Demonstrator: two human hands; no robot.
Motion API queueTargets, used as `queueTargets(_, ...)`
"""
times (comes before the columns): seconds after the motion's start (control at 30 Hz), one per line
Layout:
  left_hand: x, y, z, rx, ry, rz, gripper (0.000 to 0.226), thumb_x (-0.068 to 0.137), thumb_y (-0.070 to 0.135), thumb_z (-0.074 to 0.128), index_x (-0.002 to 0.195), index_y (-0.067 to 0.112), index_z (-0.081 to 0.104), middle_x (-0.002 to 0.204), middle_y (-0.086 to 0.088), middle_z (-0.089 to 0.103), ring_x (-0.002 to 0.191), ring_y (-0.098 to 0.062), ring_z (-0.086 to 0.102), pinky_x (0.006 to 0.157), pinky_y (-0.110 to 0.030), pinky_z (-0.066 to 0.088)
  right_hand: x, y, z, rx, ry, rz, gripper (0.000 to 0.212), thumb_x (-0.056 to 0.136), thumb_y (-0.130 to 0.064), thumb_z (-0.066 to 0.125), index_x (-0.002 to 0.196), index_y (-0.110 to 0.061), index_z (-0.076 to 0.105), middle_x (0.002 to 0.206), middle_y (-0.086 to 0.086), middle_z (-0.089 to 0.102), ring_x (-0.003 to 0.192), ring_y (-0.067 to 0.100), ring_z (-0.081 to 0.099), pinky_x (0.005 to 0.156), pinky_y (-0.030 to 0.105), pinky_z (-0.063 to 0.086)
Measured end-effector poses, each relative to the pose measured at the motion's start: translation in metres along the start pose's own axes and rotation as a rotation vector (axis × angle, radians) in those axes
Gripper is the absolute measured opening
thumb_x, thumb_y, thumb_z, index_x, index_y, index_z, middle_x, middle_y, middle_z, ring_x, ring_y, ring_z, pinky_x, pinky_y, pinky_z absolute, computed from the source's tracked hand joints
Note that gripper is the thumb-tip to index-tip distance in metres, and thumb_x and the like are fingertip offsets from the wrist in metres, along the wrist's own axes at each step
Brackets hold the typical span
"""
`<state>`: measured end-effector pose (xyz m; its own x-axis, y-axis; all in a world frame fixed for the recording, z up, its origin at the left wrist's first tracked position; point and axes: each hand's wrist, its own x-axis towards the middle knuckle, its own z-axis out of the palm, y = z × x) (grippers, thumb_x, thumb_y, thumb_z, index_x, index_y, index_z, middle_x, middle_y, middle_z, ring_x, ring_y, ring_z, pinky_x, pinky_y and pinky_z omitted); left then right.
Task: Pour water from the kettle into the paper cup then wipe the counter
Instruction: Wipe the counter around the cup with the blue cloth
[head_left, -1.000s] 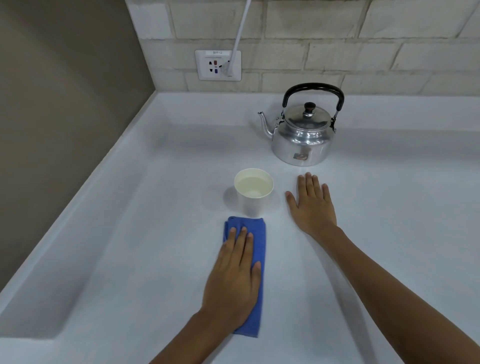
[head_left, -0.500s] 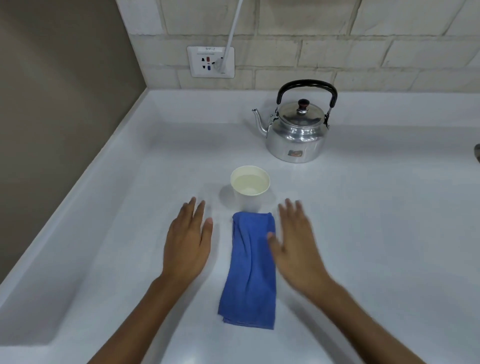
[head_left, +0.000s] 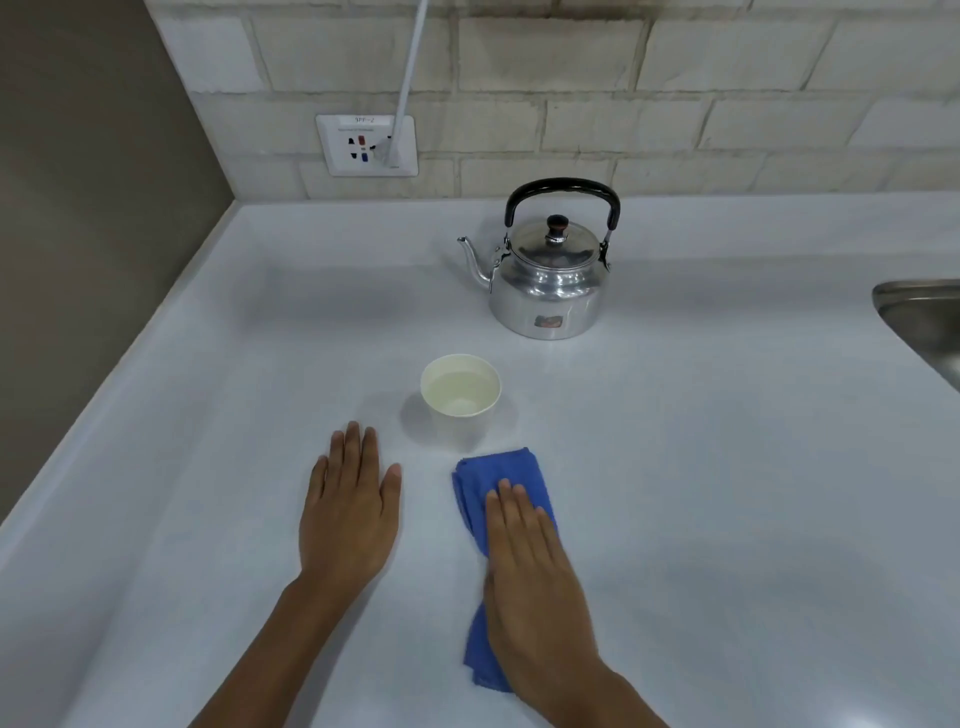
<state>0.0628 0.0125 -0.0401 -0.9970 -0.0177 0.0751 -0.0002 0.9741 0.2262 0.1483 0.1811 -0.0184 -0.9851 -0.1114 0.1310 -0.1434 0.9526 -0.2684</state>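
A shiny metal kettle (head_left: 550, 280) with a black handle stands upright at the back of the white counter (head_left: 727, 467), spout pointing left. In front of it sits a white paper cup (head_left: 460, 431) holding water. A folded blue cloth (head_left: 498, 467) lies just in front of the cup, stretching toward me. My right hand (head_left: 535, 577) lies flat on the cloth and presses it down, covering its middle. My left hand (head_left: 350, 514) rests flat on the bare counter to the left of the cloth, fingers extended, holding nothing.
A steel sink (head_left: 919, 312) cuts into the counter at the right edge. A wall outlet (head_left: 366, 145) with a white cord (head_left: 410, 67) plugged in sits on the brick backsplash. A brown wall runs along the left side of the counter.
My left hand came off the cloth and moved left onto the counter. My right hand moved from beside the kettle onto the cloth, which now lies slightly further right.
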Motion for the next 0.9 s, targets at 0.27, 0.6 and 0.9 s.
queueTargets(0.27, -0.002, 0.004, -0.001, 0.022, 0.039, 0.027, 0.097, 0.071, 0.055, -0.033, 0.143, 0.006, 0.011, 0.154, -0.013, 0.013, 0.143, -0.025, 0.010, 0.116, -0.037, 0.009, 0.051, 0.107, -0.017, 0.029, 0.087, 0.179, 0.052, 0.089, 0.004, 0.032, 0.139, 0.006, 0.017, 0.150, 0.024, 0.019, 0.139, 0.036, 0.018, 0.118, 0.039, 0.008)
queueTargets(0.6, -0.002, 0.002, 0.001, 0.011, 0.039, 0.019, 0.091, 0.076, 0.055, -0.024, 0.143, 0.006, 0.012, 0.154, -0.013, 0.014, 0.143, -0.025, 0.011, 0.116, -0.038, 0.010, 0.060, 0.087, 0.005, 0.058, 0.047, -0.091, 0.063, 0.093, -0.005, 0.030, 0.139, -0.011, -0.012, 0.154, 0.008, -0.008, 0.141, 0.017, -0.011, 0.111, 0.019, -0.018)
queueTargets(0.9, -0.001, 0.004, 0.001, 0.002, 0.054, 0.018, 0.093, 0.073, 0.055, -0.029, 0.143, 0.007, 0.009, 0.154, -0.013, 0.011, 0.143, -0.025, 0.008, 0.116, -0.036, 0.007, 0.113, 0.171, -0.029, 0.085, 0.072, 0.232, 0.050, 0.092, -0.005, 0.030, 0.138, 0.008, 0.018, 0.149, 0.026, 0.022, 0.139, 0.037, 0.018, 0.116, 0.044, 0.014)
